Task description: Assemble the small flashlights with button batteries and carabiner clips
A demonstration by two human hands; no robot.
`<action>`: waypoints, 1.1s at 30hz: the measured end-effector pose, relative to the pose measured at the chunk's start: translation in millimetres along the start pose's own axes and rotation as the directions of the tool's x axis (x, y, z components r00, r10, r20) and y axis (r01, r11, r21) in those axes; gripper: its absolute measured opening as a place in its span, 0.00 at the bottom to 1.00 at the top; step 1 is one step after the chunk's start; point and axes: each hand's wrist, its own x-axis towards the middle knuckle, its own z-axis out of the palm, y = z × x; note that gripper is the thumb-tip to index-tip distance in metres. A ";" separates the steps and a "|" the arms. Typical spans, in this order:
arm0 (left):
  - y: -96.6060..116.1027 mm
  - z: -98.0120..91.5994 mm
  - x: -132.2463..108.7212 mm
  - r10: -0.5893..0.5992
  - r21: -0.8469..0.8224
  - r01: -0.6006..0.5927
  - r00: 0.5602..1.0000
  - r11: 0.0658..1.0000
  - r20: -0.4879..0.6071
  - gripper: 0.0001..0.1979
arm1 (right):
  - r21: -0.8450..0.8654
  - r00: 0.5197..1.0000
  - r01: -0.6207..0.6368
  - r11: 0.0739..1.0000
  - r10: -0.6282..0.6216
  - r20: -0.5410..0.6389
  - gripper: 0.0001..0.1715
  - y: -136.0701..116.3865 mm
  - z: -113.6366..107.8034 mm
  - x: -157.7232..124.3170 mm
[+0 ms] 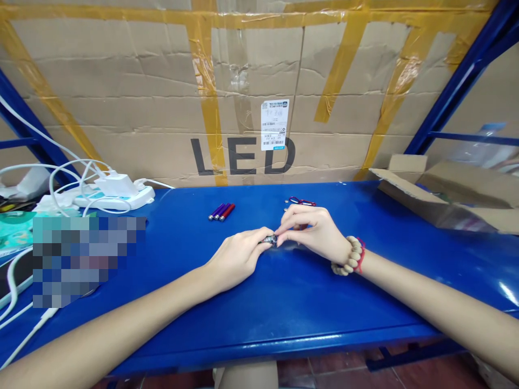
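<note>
Your left hand (239, 258) and right hand (313, 231) both pinch the small metal cylinder (270, 239) — kept low over the surface (284, 308), likely for steadiness — with coloured tubes (221, 211) just beyond it.

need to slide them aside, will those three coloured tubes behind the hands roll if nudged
Likely yes: the tubes are round, lie on their sides, and the blue table looks glossy. Small and rigid, so probably light. They lie apart from the left hand and right hand, both pinching a metal piece.
</note>
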 end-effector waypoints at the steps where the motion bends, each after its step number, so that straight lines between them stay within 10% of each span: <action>1: 0.1 0.0 -0.4 0.000 -0.006 0.000 1.000 1.000 0.007 0.11 | -0.008 1.000 0.001 1.000 -0.001 0.004 0.12 -0.7 0.1 -0.8; 10: 1.6 1.7 -3.4 -0.073 -0.006 0.073 0.997 0.997 -0.022 0.08 | 0.015 0.983 -0.181 0.983 0.181 -0.006 0.17 -5.4 5.7 -1.4; 16: -0.3 4.9 -1.6 -0.051 -0.041 0.046 0.990 0.998 -0.129 0.09 | 0.153 0.859 -0.506 0.849 0.480 0.180 0.22 -8.9 7.3 4.5; 20: 0.0 3.8 0.9 -0.083 -0.114 0.062 0.978 0.991 -0.191 0.09 | 0.126 0.881 -0.472 0.872 0.468 0.063 0.22 -9.5 -3.6 12.3; 25: 1.6 2.0 2.0 -0.166 -0.146 0.136 0.961 0.980 -0.220 0.10 | -0.355 0.885 -0.429 0.830 0.309 -0.347 0.19 14.4 -40.8 17.6; 33: 2.5 1.0 0.6 -0.186 -0.157 0.156 0.961 0.975 -0.205 0.11 | -0.680 0.818 -0.482 0.552 0.562 -0.124 0.14 44.2 -55.4 11.9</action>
